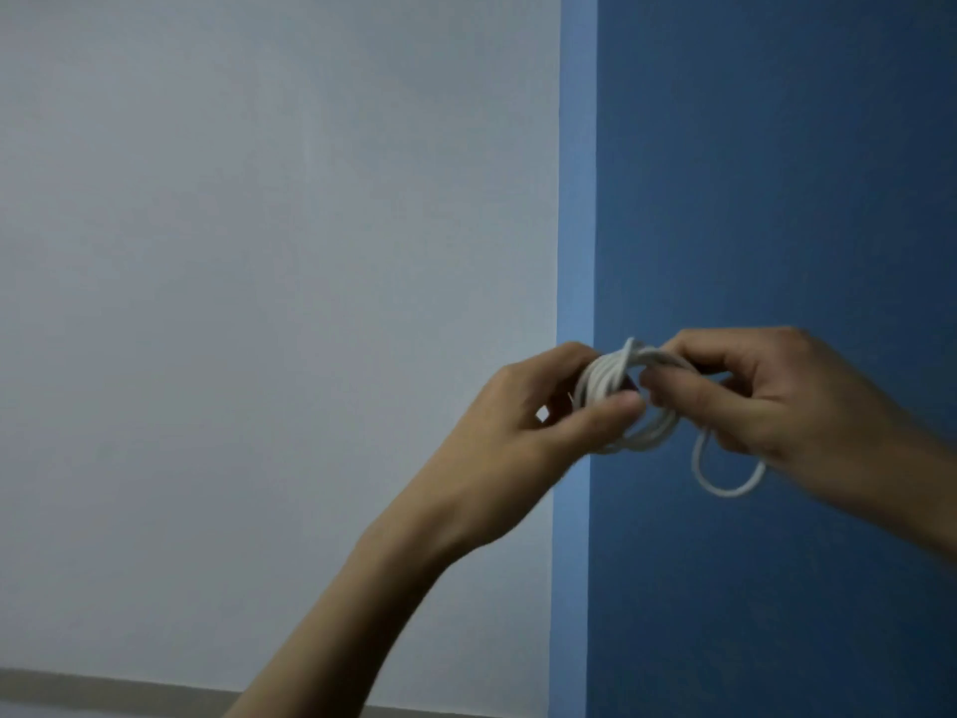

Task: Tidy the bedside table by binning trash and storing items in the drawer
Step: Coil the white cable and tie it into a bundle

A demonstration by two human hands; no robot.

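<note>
Both hands raised before the wall, left hand point(559, 406) clamped on coiled white cable point(629, 401), right hand point(766, 391) pinching 1 loose end, risking unravelling if either pinch slackens.

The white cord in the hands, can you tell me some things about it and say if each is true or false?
1. Both hands hold the white cord. True.
2. The cord lies flat on a table. False: it is held up in the air, in front of the wall.
3. A loose loop hangs below the right hand. True.
4. The left hand is empty. False: it grips the coiled part.
5. The whole wall is white. False: the right part is blue.
</note>
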